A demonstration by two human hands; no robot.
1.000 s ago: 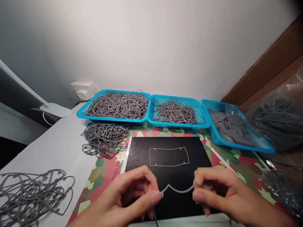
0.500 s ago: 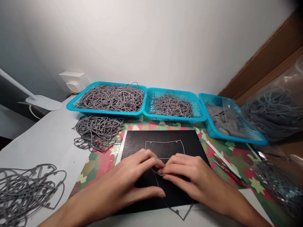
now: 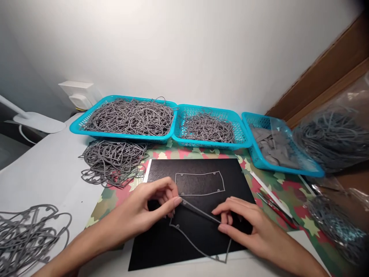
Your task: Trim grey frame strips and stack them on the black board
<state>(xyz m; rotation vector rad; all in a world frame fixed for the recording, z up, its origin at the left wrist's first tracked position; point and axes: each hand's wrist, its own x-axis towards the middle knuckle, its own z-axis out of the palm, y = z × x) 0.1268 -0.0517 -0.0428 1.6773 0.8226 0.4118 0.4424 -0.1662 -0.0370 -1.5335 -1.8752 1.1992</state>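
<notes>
A thin grey rubber gasket point(image 3: 198, 211), a loop with small eyelets, is stretched between my hands over a black board point(image 3: 161, 250). My left hand point(image 3: 155, 204) pinches one end of its upper strand between thumb and index finger. Farther right, my right hand point(image 3: 242, 221) pinches the same strand near the other corner. The gasket's lower strand hangs slack toward the board's front edge. Behind it, a second gasket point(image 3: 201, 174) lies flat on the board in a rough rectangle.
Blue baskets point(image 3: 129, 135) along the wall hold grey gaskets and flat grey pieces. Loose gasket heaps point(image 3: 115, 161) lie at left. Red-handled tweezers point(image 3: 278, 211) and a white strip point(image 3: 266, 188) lie right of the board. Clear bags point(image 3: 334, 134) of grey pieces stand far right.
My hands, close together over the board before, have moved apart and drawn the gasket's strand taut between them. The flat gasket behind is now more fully visible.
</notes>
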